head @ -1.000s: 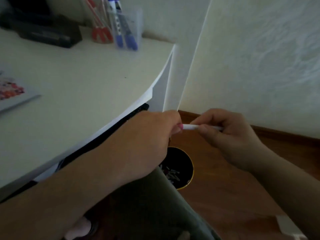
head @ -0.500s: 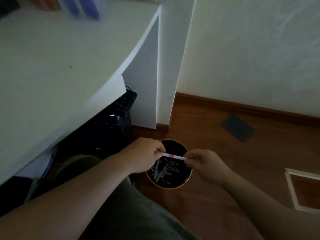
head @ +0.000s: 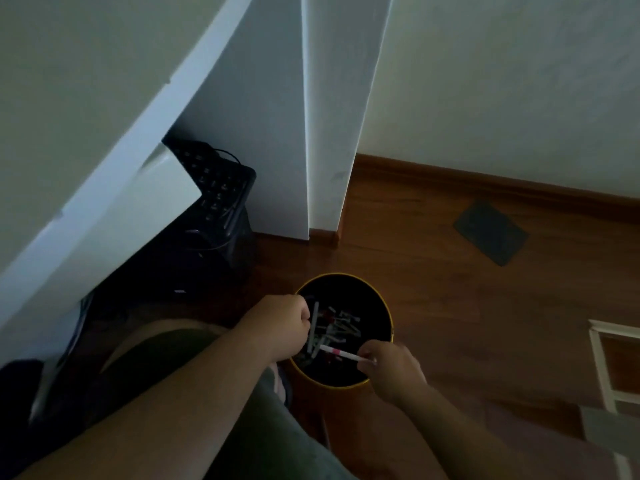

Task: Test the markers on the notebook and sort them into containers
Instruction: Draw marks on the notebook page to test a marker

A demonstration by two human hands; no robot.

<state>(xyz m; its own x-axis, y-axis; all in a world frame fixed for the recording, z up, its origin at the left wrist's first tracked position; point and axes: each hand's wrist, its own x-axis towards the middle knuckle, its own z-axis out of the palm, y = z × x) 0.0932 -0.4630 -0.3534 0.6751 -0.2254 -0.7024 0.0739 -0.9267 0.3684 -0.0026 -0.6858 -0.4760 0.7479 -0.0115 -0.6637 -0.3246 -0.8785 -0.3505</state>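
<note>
A black bin with a yellow rim [head: 388,315] stands on the wooden floor beside the desk. Several discarded markers [head: 334,327] lie inside it. My right hand [head: 393,374] pinches one end of a thin white marker with a pink band [head: 344,355], held nearly level over the bin's near side. My left hand [head: 282,327] is a curled fist at the bin's left rim, apart from the marker. Nothing shows in it.
The white desk [head: 86,133] overhangs at the left, with a black keyboard [head: 214,188] on a dark box beneath it. A dark plate [head: 491,232] lies on the floor at the right. A white frame [head: 602,368] sits at the right edge. My trousered leg fills the bottom.
The view dropped from the desk top to the floor. Both hands carried the marker down over the bin. My left hand has let go of its end; only my right hand holds it.
</note>
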